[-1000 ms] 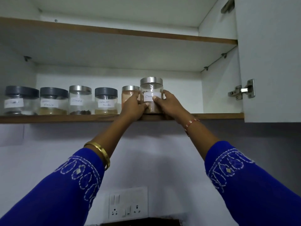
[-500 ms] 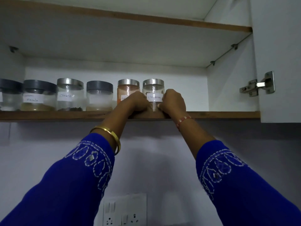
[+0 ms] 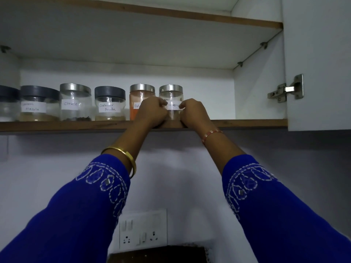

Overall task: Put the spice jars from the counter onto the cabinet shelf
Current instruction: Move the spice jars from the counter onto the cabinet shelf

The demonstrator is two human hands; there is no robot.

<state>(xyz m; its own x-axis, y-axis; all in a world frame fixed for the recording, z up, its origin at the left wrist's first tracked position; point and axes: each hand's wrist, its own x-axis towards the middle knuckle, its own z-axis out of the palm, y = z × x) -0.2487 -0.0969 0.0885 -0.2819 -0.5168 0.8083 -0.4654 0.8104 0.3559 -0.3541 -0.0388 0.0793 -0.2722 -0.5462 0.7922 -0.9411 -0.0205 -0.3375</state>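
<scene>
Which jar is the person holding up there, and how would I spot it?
Look along the cabinet shelf to the right end of the jar row. The cinnamon jar stands last, between the left hand and right hand. Unlike the orange-filled jar beside it, it looks nearly empty.

The jar (image 3: 171, 103) both hands hold is clear and shiny, with a shiny metal lid and a white paper label. The shelf (image 3: 247, 123) under it is brown wood, smooth and dull.
</scene>
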